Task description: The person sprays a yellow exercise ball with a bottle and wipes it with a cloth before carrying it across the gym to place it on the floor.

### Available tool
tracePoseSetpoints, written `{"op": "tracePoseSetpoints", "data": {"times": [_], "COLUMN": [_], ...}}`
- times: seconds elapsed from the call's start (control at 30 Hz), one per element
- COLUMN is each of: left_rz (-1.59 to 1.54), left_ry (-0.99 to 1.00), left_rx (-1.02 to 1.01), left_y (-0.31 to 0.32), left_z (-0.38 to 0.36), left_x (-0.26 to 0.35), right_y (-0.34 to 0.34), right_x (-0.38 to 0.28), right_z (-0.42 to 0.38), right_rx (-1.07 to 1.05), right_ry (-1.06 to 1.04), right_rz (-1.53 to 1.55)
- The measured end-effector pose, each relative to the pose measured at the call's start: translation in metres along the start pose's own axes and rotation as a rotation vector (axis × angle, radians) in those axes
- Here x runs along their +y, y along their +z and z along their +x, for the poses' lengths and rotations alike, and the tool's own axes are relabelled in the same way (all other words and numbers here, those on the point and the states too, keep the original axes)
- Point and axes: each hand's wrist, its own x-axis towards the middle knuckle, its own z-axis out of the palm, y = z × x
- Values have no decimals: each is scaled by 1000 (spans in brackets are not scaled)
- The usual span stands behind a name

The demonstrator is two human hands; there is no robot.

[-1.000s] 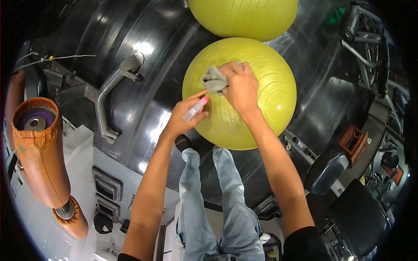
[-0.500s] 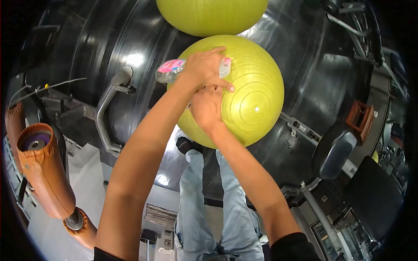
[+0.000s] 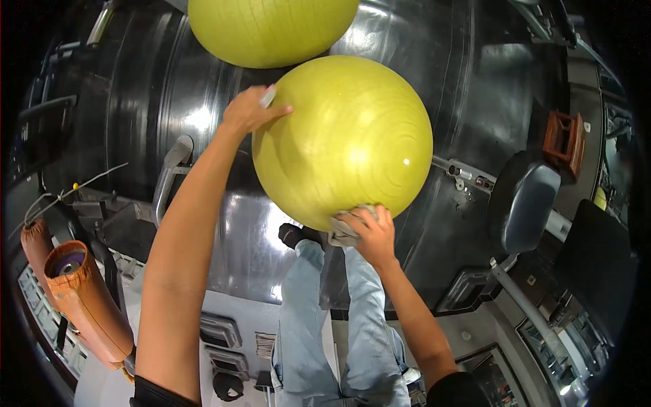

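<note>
A large yellow-green exercise ball (image 3: pixel 339 142) fills the middle of the view. My left hand (image 3: pixel 249 110) is at its upper left edge, with the thumb reaching over the ball. It is closed on a spray bottle whose white head (image 3: pixel 268 97) pokes out beside the thumb; the rest of the bottle is hidden. At the bottom of the ball, my right hand (image 3: pixel 373 234) presses a crumpled grey cloth (image 3: pixel 344 232) against the surface, its fingers bent over the cloth.
A second yellow-green ball (image 3: pixel 274 30) lies just beyond on the black floor (image 3: pixel 203 136). Brown padded rollers (image 3: pixel 91 305) stand at the left near a metal machine arm (image 3: pixel 166 190). To the right are a black padded seat (image 3: pixel 525 203) and a wooden stand (image 3: pixel 564 142).
My hands have parted: the left moved left with the bottle to the ball's edge, the right moved down to its bottom. The grey cloth now shows. The far ball appears further left.
</note>
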Motion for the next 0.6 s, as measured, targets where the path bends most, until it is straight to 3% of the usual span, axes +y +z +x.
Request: {"op": "tracePoseSetpoints", "data": {"times": [0.03, 0.1, 0.27, 0.33, 0.4, 0.47, 0.6], "left_rz": [9, -69, -445, -359, -46, 85, 276], "left_ry": [-77, -123, -323, 76, 404, 561, 725], "left_rx": [-120, -128, -89, 308, 439, 373, 202], "left_y": [9, 37, 25, 7, -5, -13, 10], "left_z": [-4, -23, -44, -48, -43, -47, -32], "left_x": [-13, -23, -8, 25, 72, 123, 139], "right_y": [1, 1, 12, 14, 22, 27, 45], "right_x": [7, 11, -1, -13, -24, -35, -49], "right_z": [-17, -31, -12, 10, 27, 37, -3], "right_rx": [70, 137, 113, 212, 231, 221, 160], "right_ry": [97, 228, 175, 149, 146, 176, 140], "right_rz": [106, 234, 344, 339, 331, 237, 188]}}
